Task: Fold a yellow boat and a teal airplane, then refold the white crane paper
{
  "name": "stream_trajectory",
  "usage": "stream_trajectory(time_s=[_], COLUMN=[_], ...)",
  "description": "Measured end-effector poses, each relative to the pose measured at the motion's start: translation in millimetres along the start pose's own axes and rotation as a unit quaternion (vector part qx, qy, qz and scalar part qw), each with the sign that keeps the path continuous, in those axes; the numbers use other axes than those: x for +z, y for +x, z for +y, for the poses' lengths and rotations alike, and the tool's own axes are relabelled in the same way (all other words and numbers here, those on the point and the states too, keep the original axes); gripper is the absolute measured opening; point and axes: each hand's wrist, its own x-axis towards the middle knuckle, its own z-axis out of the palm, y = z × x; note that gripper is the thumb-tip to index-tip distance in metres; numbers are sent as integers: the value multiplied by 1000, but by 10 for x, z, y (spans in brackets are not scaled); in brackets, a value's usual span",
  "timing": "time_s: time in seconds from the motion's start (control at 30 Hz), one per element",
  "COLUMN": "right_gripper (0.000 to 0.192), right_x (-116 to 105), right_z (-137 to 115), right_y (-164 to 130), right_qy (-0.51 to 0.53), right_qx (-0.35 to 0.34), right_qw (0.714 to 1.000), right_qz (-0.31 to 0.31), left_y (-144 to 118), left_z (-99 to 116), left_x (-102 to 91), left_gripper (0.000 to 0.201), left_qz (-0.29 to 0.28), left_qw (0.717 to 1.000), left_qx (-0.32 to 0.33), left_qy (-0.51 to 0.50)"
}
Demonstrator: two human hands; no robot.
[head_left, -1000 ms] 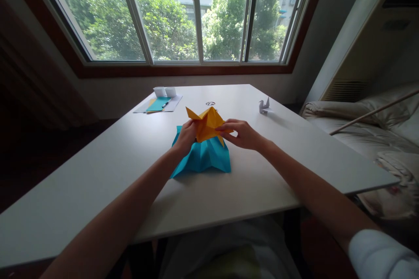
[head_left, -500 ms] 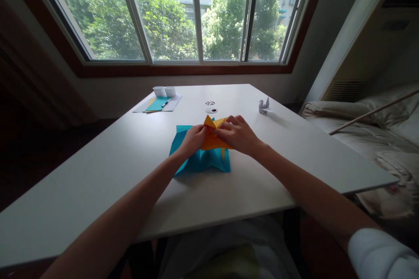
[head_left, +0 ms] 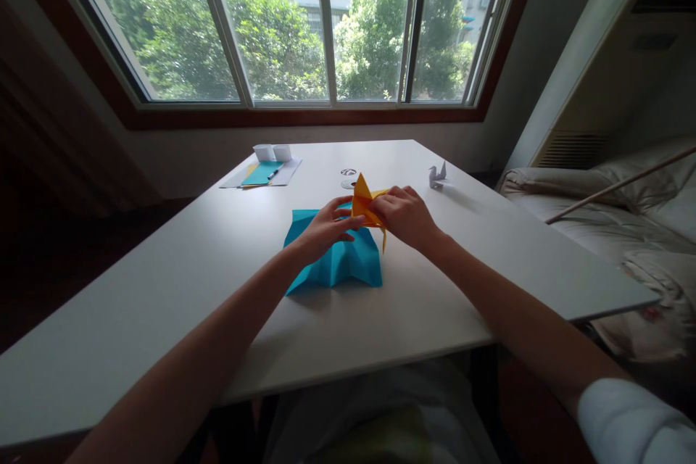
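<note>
A folded yellow-orange paper piece [head_left: 363, 201] is pinched in my right hand [head_left: 405, 217] just above the white table [head_left: 163, 290]. My left hand [head_left: 323, 232] lies beside it with fingers spread, fingertips near the yellow paper's lower edge and resting over a creased teal paper sheet [head_left: 337, 261] that lies on the table under both hands. One pointed flap of the yellow paper sticks up, another hangs down by my right palm.
A small white paper crane [head_left: 438, 175] stands at the far right of the table. At the far left lie sheets of paper with a teal one and a pen [head_left: 262, 172], plus two small white holders [head_left: 272, 152]. A bed [head_left: 609, 210] is on the right.
The yellow paper was held by both hands and pressed down on the teal sheet. Now my left hand has let go and spread open, while my right hand lifts the paper to the right.
</note>
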Motion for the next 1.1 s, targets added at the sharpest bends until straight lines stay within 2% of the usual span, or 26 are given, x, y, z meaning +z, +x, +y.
stream_trajectory(time_s=[0.13, 0.37, 0.5, 0.73, 0.83, 0.97, 1.1], right_gripper=[23, 15, 18, 19, 17, 16, 19], right_x=[-1, -4, -32, -109, -120, -120, -127], right_z=[0, 2, -10, -78, -106, -115, -127], right_y=[9, 8, 12, 29, 35, 33, 24], right_qy=[14, 103, 107, 103, 105, 106, 122], right_qx=[16, 31, 58, 19, 8, -11, -8], right_qw=[1000, 994, 992, 989, 987, 984, 975], right_qz=[-4, -2, 39, 106, 119, 142, 187], left_y=[-19, 24, 61, 34, 9, 10, 36], left_z=[-12, -85, -132, -91, -65, -73, -93], left_x=[24, -15, -52, -41, -12, 11, -13], left_gripper=[64, 60, 56, 33, 34, 48, 53], left_qz=[-3, 33, 30, 38, 37, 87, 154], left_qw=[998, 980, 971, 955, 952, 929, 914], left_qx=[37, 113, 140, 163, 152, 131, 128], left_qy=[47, 163, 192, 245, 264, 334, 353])
